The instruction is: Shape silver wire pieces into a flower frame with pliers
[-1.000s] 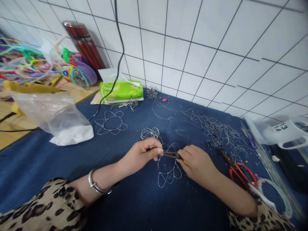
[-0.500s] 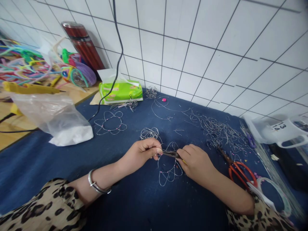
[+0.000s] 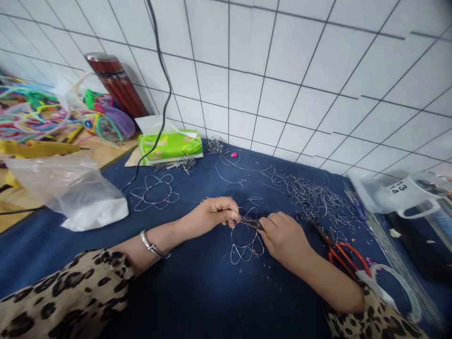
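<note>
Head view: wire flower (image 3: pixel 243 246) was pinched at its eleven o'clock by left fingers (image 3: pixel 228 216), seemingly steadied for pliers (image 3: pixel 253 224) gripped by right fingers (image 3: pixel 273 225).

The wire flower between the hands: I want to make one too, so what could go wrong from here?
The pliers in the right hand have their tips right by the fingertips of the left hand, so a slip might pinch them. The wire flower looks thin, so a hard twist could bend its loops. The orange-handled scissors lie close to the right forearm, which might knock them.
</note>
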`<state>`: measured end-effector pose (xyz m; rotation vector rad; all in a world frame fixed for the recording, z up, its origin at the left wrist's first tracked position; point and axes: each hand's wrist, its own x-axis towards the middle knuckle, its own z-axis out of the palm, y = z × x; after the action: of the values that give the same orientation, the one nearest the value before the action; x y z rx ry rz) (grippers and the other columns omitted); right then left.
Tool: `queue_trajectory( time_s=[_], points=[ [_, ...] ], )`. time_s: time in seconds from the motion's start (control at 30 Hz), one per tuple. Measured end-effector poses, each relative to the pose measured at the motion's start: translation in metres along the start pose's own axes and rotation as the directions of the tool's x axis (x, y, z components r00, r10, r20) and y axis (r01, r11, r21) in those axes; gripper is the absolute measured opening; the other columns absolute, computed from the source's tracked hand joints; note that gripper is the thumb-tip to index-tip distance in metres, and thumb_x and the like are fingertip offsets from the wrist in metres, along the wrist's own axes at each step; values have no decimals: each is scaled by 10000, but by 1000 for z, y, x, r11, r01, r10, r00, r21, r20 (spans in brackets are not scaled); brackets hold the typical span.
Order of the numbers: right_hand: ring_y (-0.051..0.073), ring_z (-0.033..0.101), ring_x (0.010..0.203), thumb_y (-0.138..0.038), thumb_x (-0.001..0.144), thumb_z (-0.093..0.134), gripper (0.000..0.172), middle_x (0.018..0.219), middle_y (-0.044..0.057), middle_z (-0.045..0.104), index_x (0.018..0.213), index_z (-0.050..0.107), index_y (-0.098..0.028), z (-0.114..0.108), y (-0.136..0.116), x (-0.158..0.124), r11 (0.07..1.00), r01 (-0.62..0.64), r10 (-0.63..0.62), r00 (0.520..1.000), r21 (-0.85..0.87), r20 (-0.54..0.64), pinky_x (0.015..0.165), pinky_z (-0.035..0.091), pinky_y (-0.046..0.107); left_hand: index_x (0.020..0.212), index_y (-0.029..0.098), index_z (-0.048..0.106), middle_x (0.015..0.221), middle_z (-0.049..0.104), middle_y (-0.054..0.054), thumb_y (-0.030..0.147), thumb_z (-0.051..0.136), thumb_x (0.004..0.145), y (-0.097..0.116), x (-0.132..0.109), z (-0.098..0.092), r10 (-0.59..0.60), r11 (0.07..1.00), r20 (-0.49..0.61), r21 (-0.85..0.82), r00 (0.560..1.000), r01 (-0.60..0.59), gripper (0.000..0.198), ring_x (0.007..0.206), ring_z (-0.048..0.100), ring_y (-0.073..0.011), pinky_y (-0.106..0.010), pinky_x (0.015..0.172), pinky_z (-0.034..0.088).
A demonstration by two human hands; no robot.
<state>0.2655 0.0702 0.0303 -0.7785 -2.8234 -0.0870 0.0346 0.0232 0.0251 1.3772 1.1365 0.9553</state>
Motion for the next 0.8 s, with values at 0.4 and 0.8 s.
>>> queue_trajectory(
  time_s=[0.4,0.8],
  points=[
    [171,442,740,-219,851,454,135,768,49,526,886,575,-170,2,12,5,996,-93,93,995,10,39,668,338,298,828,139,607,709,589,-8,271,528,839,-6,30,-2,56,998,47,-21,997,-55,154,646,567,-95,-235,618,462],
    [168,441,742,-241,858,443,134,772,42,525,854,559,-175,1,11,7,992,-112,105,988,54,114,665,345,295,833,145,615,702,594,-15,264,505,855,-7,29,-4,118,990,44,77,992,-121,164,639,562,-98,-244,637,467]
  ],
)
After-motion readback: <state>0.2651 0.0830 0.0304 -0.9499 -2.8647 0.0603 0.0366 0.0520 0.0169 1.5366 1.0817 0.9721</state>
